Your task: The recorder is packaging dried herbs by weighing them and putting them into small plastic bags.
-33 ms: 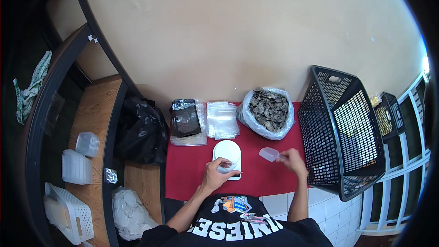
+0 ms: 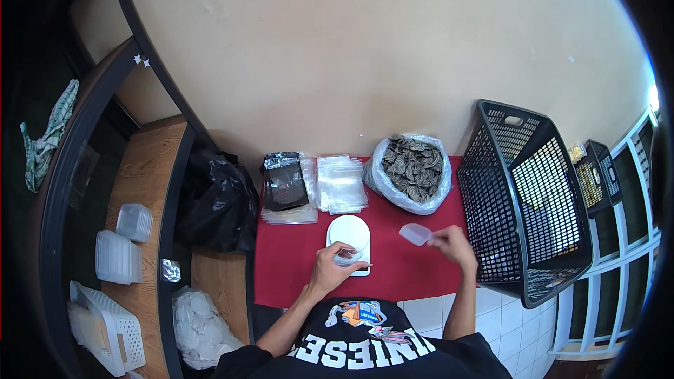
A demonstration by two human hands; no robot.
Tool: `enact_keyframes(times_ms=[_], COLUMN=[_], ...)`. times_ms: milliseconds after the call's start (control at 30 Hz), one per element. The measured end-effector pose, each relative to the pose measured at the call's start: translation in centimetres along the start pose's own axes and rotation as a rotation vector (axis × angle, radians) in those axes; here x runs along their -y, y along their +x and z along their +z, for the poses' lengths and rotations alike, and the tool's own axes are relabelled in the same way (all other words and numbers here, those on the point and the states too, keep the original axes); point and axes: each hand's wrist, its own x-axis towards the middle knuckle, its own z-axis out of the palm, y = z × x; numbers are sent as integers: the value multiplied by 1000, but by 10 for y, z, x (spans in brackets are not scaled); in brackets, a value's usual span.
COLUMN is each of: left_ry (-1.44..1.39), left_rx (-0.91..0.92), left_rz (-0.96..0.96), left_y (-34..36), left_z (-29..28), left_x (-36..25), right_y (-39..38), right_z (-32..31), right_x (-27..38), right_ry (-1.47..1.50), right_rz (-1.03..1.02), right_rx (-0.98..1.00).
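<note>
My left hand (image 2: 331, 269) is curled round a small clear plastic container (image 2: 346, 258), at the near part of a white kitchen scale (image 2: 349, 228). Its fingers hide part of the container, and whether it rests on the scale I cannot tell. To the right, my right hand (image 2: 453, 245) grips the handle of a translucent plastic scoop (image 2: 415, 234) above the red cloth (image 2: 400, 274). The scoop looks empty. Beyond it stands an open clear bag (image 2: 377, 181) filled with dark, ridged, curved pieces (image 2: 415, 168).
Flat clear bags (image 2: 340, 186) and a black packet (image 2: 284, 181) lie at the back left. A large black plastic crate (image 2: 491, 238) borders the cloth on the right. On the left, a wooden shelf (image 2: 151, 175) holds stacked clear tubs (image 2: 118, 257) and a white basket (image 2: 119, 330).
My right hand has shifted slightly to the right with the scoop. My left hand and the container stay where they were.
</note>
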Motion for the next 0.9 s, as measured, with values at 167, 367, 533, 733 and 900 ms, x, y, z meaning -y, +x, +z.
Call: enact_keyframes(times_ms=[167,367,533,733,900], left_ry=[-6,-24,0,24,24], left_rx=[46,82,114,109,124], left_rz=[-4,-20,-54,-63,-87], left_y=[6,7,4,3,6], left_z=[1,5,2,-5,-2], left_x=[-5,-11,-13,-7,-2], right_y=[6,56,92,102,122], right_z=[-57,-48,-18,7,38], right_x=[49,45,56,54,27], right_ry=[-54,-491,-689,-535,-213], right_rz=[46,186,224,157,223], right_rx=[-283,-458,-499,-564,-710])
